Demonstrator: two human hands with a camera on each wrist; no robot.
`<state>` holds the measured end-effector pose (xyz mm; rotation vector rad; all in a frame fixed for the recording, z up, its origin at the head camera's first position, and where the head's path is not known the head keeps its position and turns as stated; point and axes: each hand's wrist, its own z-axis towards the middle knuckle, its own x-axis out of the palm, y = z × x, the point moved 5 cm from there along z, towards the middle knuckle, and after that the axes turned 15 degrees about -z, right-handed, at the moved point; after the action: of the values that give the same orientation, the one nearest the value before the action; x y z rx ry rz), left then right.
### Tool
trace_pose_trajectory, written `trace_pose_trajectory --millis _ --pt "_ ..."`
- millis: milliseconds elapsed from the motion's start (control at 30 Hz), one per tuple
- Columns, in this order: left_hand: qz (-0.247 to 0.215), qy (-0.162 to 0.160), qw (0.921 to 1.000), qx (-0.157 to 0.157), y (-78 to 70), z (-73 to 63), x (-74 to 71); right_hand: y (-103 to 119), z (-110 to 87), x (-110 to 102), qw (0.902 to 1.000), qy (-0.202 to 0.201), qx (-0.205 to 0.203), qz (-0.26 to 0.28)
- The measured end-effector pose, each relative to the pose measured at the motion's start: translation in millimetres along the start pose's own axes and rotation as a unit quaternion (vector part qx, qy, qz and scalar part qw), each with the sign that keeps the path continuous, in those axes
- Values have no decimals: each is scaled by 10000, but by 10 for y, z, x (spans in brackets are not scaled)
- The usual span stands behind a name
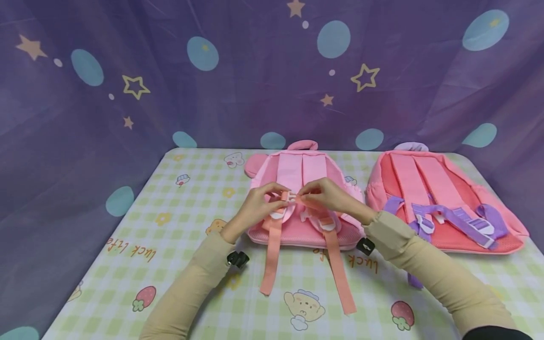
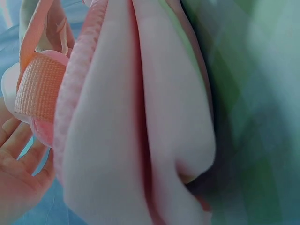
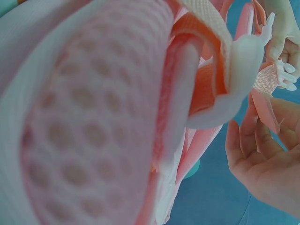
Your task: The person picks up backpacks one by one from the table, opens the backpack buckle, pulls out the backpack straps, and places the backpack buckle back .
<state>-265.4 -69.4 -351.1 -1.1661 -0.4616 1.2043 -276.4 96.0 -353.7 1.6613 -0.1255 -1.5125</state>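
A pink backpack (image 1: 306, 236) lies with its straps upward on the table, its carry handle at the far end. Above its middle, my left hand (image 1: 257, 205) pinches an orange end piece beside the white buckle (image 1: 292, 196). From the other side, my right hand (image 1: 325, 194) pinches the orange webbing (image 3: 267, 78) that runs to the white buckle prongs (image 3: 287, 75). Whether the two ends are joined, I cannot tell. Two orange strap tails (image 1: 272, 259) hang toward the front from white adjusters (image 1: 327, 224). In the left wrist view, the backpack's side hides most of the grip.
To the right lies a second, coral-pink backpack (image 1: 446, 189) with purple straps (image 1: 463, 219) and white buckles. A green checked cloth (image 1: 191, 226) with cartoon prints covers the table. Behind it hangs a purple curtain (image 1: 255, 94) with stars and ovals.
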Motion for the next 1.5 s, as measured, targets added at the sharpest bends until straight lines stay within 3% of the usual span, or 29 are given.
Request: trace_pose_trajectory --millis 533,633,700,767,867,1500 --pt "65 105 9999 72 1 16 54 23 -7 -4 9999 50 86 101" --pt "149 172 9997 68 -149 5 83 169 -59 -62 9998 63 136 138" --pt "242 197 9995 81 -151 2 88 170 -63 -66 9998 49 140 126" --pt "338 194 9992 128 -148 -4 86 163 -63 -69 9998 24 139 102" --pt "455 190 9986 178 6 2 76 14 -25 -27 10000 -32 61 45" --pt "484 107 9988 49 34 -5 88 -51 -72 -79 9999 -28 -1 -144"
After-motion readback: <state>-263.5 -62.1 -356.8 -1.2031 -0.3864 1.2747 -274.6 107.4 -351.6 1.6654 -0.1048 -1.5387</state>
